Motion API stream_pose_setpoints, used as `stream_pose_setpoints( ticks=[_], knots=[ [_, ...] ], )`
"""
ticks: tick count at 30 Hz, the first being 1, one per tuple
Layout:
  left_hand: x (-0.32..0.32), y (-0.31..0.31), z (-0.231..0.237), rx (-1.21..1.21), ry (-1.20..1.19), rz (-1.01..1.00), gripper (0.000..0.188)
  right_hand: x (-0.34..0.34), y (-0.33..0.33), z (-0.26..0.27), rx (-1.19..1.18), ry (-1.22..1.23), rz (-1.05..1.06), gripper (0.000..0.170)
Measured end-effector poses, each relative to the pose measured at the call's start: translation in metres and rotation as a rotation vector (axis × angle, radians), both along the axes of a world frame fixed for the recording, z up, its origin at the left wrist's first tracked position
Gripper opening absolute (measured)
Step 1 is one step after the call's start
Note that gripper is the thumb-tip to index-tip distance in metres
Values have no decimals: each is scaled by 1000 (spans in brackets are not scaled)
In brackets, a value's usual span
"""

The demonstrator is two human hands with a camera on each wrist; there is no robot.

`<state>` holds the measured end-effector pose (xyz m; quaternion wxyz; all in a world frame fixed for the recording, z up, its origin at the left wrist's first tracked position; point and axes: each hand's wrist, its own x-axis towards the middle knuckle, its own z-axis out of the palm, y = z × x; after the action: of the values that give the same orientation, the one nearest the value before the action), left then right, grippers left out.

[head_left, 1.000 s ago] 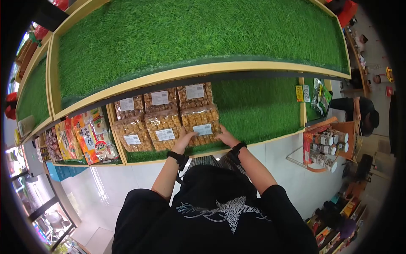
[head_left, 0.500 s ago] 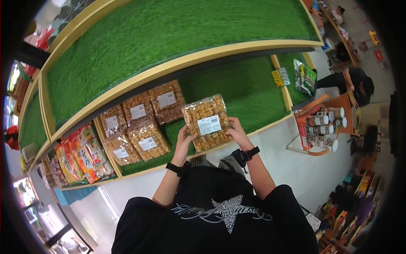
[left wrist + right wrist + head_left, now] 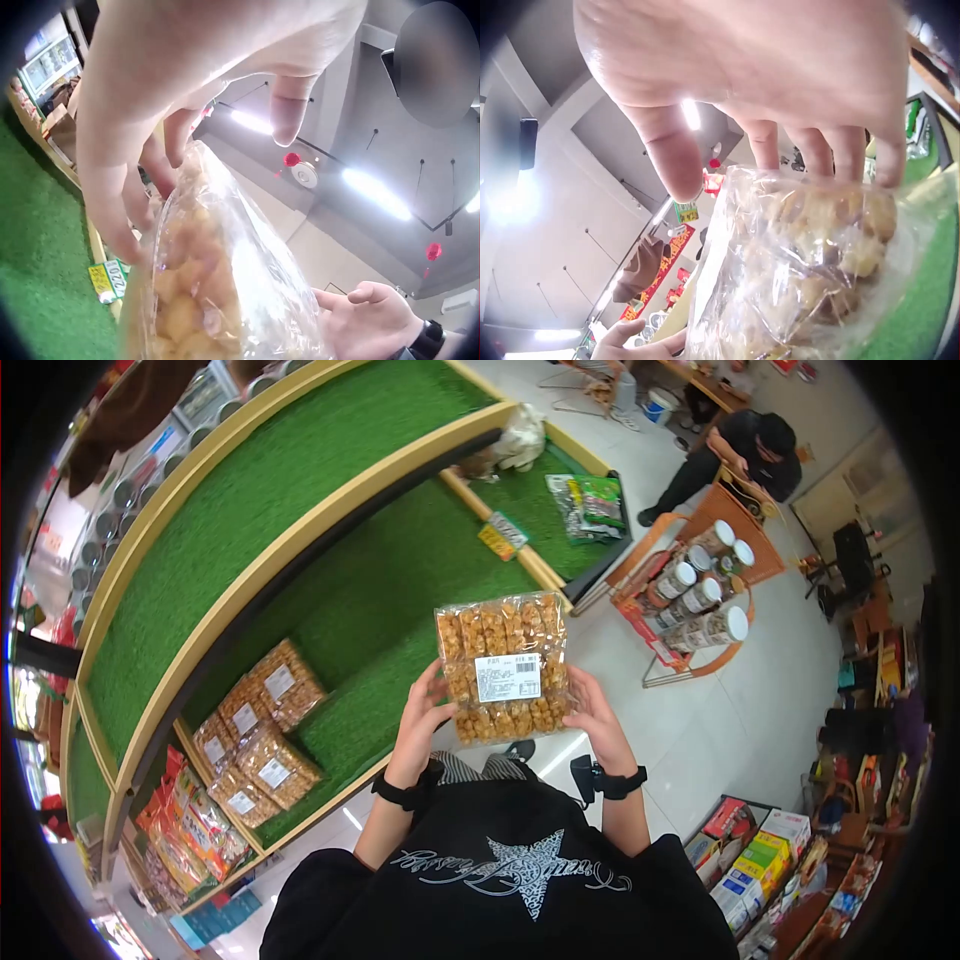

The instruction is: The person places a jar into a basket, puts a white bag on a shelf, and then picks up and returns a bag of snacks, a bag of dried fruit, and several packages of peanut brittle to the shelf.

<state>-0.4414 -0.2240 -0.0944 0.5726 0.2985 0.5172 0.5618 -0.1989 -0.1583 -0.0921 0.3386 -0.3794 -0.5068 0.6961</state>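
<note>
Both hands hold a clear plastic pack of golden-brown snack pieces [image 3: 505, 632] in front of the body, its white label facing up. My left hand [image 3: 415, 722] grips its left edge and my right hand [image 3: 598, 722] its right edge, thumbs at the near side and fingers behind. In the left wrist view the crinkled film of the pack [image 3: 202, 277] shows beneath the fingers. The right wrist view has the pack [image 3: 802, 255] below that hand's fingers. Several matching packs [image 3: 285, 680] stand in two rows at the left of the green shelf.
The turf-lined shelf [image 3: 400, 650] has a wooden rim and a price tag [image 3: 503, 535] on its divider. Colourful snack bags [image 3: 195, 815] stand at left, green packets [image 3: 590, 505] beyond the divider. A rack of jars [image 3: 690, 595] and a seated person [image 3: 750, 455] are to the right.
The pack has been lifted out of the front row and carried back off the shelf, towards the body. The body has turned right, so the shelf and remaining packs shift left in view.
</note>
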Motion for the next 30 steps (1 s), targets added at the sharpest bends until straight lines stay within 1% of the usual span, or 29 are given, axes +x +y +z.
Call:
stream_pose_setpoints(
  ticks=[1,6,8,12,14,17,20,22,24,27,30],
  knots=[
    [15,6,0,-3,-29,-18,60,16,0,7,-11,-4,11,71],
    [77,30,1,-41,-85,-125,62,83,-6,10,18,-67,-92,73],
    [97,37,7,-75,-53,-178,65,103,-7,12,13,-86,-119,74],
    [122,57,3,-50,-74,-256,66,127,-8,13,20,-113,-185,75],
    [128,69,7,-91,0,-302,65,134,-5,10,27,-110,-236,76],
    [131,91,2,-86,13,-332,65,139,6,11,17,-95,-229,75],
    [132,120,4,-81,-59,-289,65,142,30,12,13,-80,-209,75],
    [137,138,-3,-65,-38,-272,65,140,49,12,21,-73,-212,75],
    [136,164,1,-34,-4,-262,66,138,79,18,78,-68,-200,75],
    [135,201,15,-35,-79,-266,65,133,116,32,162,-91,-199,75],
    [128,231,20,21,-8,-256,64,125,153,41,207,-93,-207,75]
  ],
)
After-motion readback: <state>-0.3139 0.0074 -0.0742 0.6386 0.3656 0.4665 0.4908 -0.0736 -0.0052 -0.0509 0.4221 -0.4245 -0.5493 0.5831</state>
